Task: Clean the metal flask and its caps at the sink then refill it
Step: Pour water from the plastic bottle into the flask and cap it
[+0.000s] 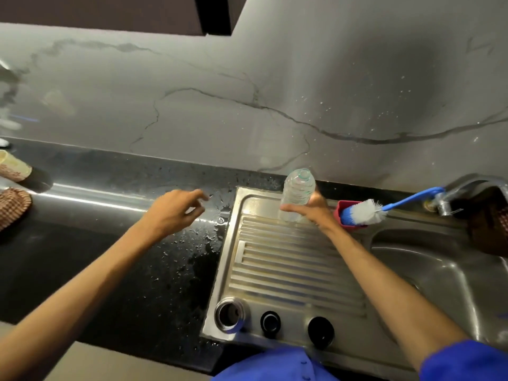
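Flask (229, 314) upright — mouth up

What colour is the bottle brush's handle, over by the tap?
Blue, with white and blue bristles; the bottle brush shows in the head view, its only view.

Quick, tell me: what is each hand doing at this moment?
Left hand: open, holds nothing, above the wet counter.
Right hand: grips the clear plastic bottle.

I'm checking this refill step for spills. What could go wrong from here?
The right hand grips an uncapped plastic bottle; tilting it early may spill. The open flask and two caps sit near the drainboard's front edge, where a forearm could knock them off.
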Demonstrator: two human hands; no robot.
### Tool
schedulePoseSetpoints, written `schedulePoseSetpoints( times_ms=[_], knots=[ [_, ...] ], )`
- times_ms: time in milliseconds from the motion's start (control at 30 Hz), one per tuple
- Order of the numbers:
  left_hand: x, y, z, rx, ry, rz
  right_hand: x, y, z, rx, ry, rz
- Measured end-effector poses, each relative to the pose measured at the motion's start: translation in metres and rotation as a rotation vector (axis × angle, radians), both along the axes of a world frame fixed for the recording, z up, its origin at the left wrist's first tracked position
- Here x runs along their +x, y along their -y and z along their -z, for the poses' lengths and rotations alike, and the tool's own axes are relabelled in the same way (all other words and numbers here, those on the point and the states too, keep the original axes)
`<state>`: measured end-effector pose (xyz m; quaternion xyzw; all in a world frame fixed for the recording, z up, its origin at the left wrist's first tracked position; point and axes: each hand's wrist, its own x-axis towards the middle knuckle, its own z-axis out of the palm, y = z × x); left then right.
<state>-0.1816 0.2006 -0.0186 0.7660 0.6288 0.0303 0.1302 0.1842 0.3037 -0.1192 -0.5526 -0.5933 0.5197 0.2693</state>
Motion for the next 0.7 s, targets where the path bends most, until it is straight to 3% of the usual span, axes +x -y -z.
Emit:
schedulePoseSetpoints(
  times_ms=[100, 233, 367, 533, 700],
  knots=[
    [-0.027, 0.070, 0.015, -0.147, 0.168, -0.087, 0.000, -0.007, -0.004, -0.007, 0.009, 0.004],
    [-0.004, 0.153, 0.024, -0.307, 0.194, -0.017, -0.007, 0.003, -0.018, 0.065, 0.053, 0.042],
    [0.043, 0.199, 0.049, -0.288, 0.398, -0.060, -0.001, 0.030, -0.025, 0.151, 0.061, 0.083],
    [0.100, 0.206, 0.088, -0.154, 0.695, -0.258, 0.027, 0.070, -0.035, 0.150, -0.007, 0.147],
    [0.142, 0.192, 0.089, -0.154, 0.778, -0.360, 0.068, 0.110, -0.072, 0.190, -0.033, 0.197]
  ],
)
